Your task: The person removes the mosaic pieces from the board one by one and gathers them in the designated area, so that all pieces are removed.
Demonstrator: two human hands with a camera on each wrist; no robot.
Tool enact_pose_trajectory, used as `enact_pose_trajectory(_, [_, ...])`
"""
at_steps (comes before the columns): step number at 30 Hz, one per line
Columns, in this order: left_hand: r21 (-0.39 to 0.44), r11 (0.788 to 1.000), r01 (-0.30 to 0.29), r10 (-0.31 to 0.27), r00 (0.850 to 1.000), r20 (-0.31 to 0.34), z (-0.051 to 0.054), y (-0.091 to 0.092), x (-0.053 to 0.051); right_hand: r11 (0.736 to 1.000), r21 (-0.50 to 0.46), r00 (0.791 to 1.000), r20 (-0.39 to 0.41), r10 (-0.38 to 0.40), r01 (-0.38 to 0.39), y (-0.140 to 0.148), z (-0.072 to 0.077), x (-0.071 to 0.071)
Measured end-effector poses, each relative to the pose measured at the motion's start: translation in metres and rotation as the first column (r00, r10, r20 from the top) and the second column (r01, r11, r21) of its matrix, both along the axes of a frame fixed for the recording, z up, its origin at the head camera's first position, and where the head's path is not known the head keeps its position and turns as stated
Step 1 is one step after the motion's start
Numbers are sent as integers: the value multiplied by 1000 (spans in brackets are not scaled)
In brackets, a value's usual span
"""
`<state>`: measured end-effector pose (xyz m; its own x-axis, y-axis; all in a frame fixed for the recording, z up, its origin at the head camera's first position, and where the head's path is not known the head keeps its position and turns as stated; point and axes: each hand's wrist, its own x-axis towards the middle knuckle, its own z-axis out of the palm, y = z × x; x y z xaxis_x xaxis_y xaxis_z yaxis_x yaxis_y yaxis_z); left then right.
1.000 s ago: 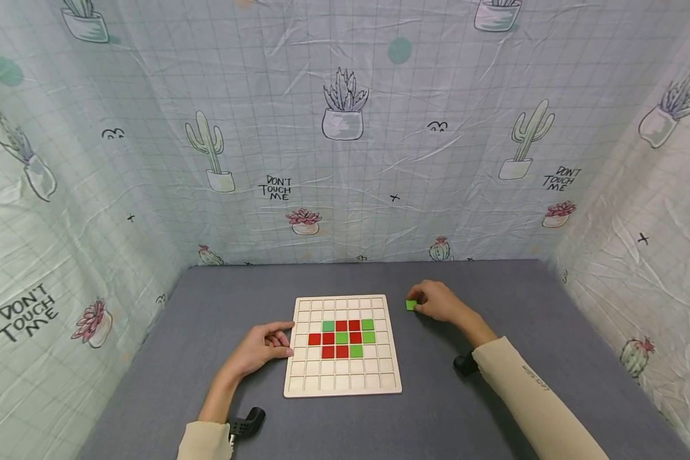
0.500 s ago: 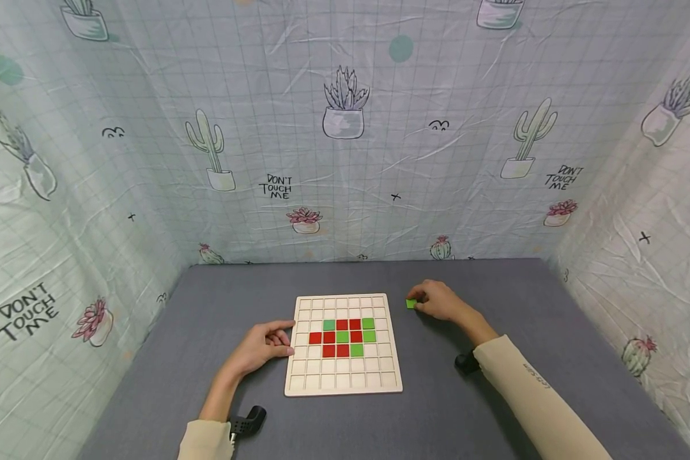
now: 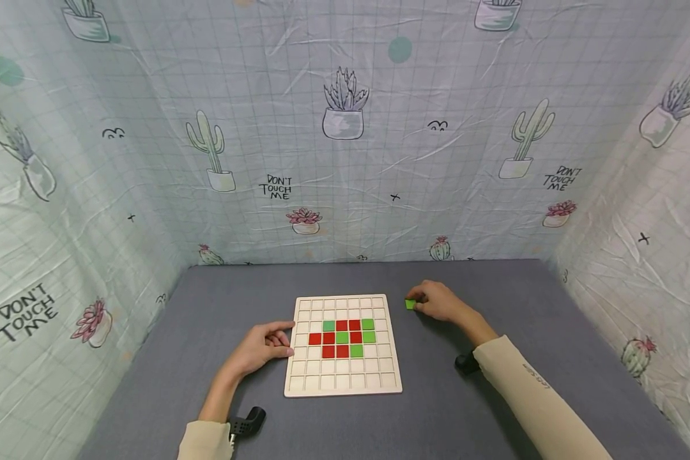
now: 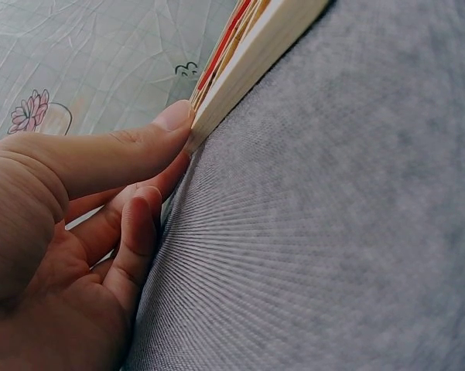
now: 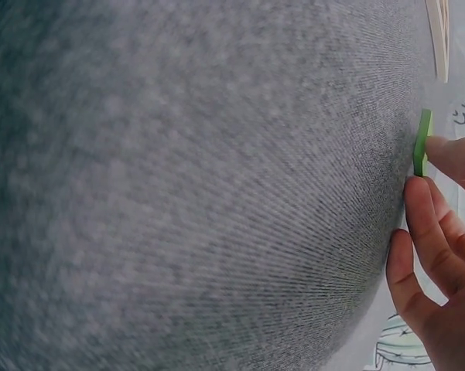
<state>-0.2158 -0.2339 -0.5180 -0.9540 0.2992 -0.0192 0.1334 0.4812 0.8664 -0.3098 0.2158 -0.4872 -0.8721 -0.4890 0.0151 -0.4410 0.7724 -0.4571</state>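
Note:
A light wooden grid board (image 3: 310, 383) lies on the grey table, with several red tiles (image 3: 328, 351) and green tiles (image 3: 356, 351) set in its middle cells. My left hand (image 3: 263, 345) touches the board's left edge with index finger and thumb set apart along it. In the left wrist view the thumb (image 4: 131, 151) rests against the board's edge (image 4: 251, 66), the other fingers loosely bent below. To the right of the board my right hand (image 3: 437, 300) holds a loose green tile (image 3: 411, 305) between thumb and fingertips, low at the table surface. The right wrist view shows this green tile (image 5: 422, 143) edge-on.
Grey cloth covers the table (image 3: 218, 287). A printed curtain (image 3: 345, 191) with cactus drawings surrounds it at the back and sides. Black wrist cameras hang by the left (image 3: 248, 421) and right (image 3: 466, 364) sleeves.

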Motion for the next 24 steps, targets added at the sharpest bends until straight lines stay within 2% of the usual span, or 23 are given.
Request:
enact_pose_trajectory(14, [0, 1000, -3, 3, 1000, -8, -2, 0, -1, 1000, 22, 997, -70, 21, -19, -1, 4, 2])
enact_pose_trajectory(18, [4, 1000, 0, 0, 1000, -12, -3, 0, -1, 999, 7, 994, -107, 34, -33, -7, 9, 6])
enact_pose_trajectory(24, [8, 1000, 7, -7, 1000, -18, -4, 0, -2, 995, -35, 989, -121, 86, -90, -26, 17, 11])
